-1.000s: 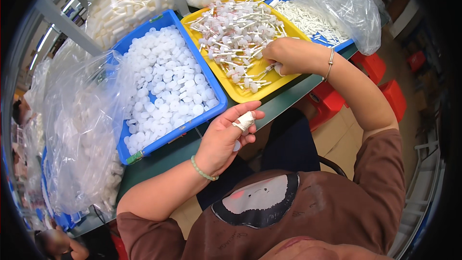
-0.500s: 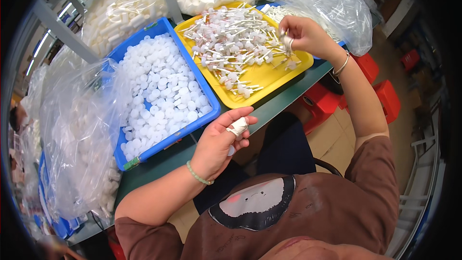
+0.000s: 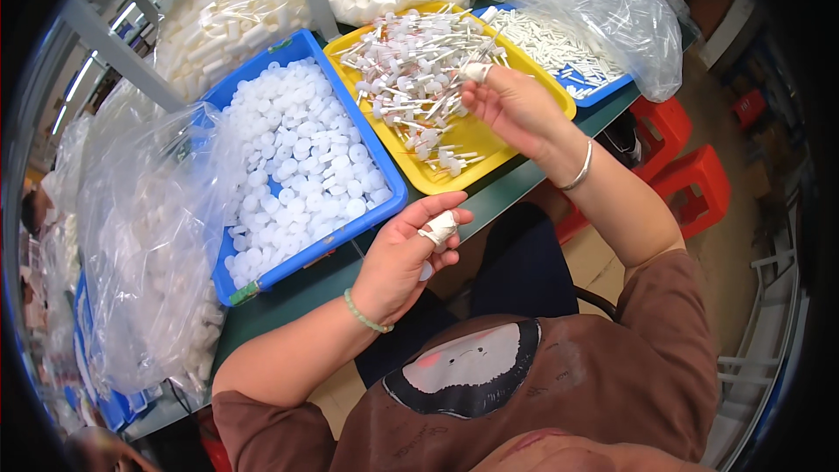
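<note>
My left hand [image 3: 406, 253] is just off the table's front edge, palm partly up. Its fingers are curled, a white wrap is round the thumb, and a translucent white plastic disc [image 3: 426, 272] peeks out below them. Over the yellow tray [image 3: 489, 157] is my right hand [image 3: 517, 109], its fingertips bent against the heap of thin white sticks fitted with discs [image 3: 419, 61]. A white wrap covers one of its digits too. What those fingertips pinch, if anything, blends into the heap.
Left of the yellow tray stands a blue tray [image 3: 398, 201] of loose translucent discs. Another blue tray [image 3: 612, 87] holds short white rods at the far right. Clear plastic bags [image 3: 149, 253] of white parts crowd the left and back. Red stools [image 3: 699, 188] stand at the right.
My right hand has moved left and nearer, from the yellow tray's right edge to over the heap. My left hand has hardly moved.
</note>
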{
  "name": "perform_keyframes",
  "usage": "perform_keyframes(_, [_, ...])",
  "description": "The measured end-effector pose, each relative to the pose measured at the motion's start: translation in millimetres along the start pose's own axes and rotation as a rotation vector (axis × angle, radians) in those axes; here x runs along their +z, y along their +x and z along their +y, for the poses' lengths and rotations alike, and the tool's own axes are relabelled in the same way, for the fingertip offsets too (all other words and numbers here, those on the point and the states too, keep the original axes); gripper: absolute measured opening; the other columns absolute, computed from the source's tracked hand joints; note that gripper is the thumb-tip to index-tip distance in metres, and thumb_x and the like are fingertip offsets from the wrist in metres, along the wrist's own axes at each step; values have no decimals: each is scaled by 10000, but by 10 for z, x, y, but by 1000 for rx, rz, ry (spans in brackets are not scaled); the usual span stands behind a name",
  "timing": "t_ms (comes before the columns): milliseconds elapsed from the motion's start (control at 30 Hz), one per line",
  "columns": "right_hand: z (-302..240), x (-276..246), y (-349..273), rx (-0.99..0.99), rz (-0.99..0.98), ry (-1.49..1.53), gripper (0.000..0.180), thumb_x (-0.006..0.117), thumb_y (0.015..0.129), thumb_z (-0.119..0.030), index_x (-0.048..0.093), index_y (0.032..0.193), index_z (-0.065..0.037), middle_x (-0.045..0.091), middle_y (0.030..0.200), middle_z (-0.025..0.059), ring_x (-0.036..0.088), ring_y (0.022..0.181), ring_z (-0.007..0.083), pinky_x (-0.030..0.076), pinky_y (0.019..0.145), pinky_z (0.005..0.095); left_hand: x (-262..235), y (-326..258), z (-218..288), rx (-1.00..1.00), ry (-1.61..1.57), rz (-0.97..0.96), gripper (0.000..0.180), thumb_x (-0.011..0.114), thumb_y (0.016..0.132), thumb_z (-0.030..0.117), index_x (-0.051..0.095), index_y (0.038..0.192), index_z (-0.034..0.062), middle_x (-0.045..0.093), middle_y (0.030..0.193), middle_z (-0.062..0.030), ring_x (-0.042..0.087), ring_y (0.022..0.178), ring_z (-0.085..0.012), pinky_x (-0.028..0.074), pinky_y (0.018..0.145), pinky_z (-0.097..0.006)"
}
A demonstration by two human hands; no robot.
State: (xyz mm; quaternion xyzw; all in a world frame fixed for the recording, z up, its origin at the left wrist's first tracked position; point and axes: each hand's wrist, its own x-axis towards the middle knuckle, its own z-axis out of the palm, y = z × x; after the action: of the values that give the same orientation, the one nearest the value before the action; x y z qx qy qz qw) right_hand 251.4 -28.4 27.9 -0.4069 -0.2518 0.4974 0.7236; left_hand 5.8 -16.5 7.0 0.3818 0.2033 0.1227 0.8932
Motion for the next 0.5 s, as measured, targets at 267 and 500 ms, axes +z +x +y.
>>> perform_keyframes(267, [-161, 188, -180, 92, -11, -603, 374, 450, 899, -67, 459, 1231, 106, 560, 1124, 137, 615, 892, 172, 520, 755, 275, 20, -3, -4, -11, 17, 26, 326, 536, 937, 79, 527, 1261, 41, 614, 1046, -44, 535, 779, -55, 486, 671, -203])
perform_keyframes(500, [-673, -396, -182, -107, -47, -1611, 226, 529, 825, -70, 670, 994, -17, 652, 854, 75, 621, 749, 160, 498, 693, 300, 19, -9, 10, -10, -2, 23, 333, 514, 924, 50, 521, 1256, 34, 602, 1066, -66, 529, 785, -71, 476, 650, -199])
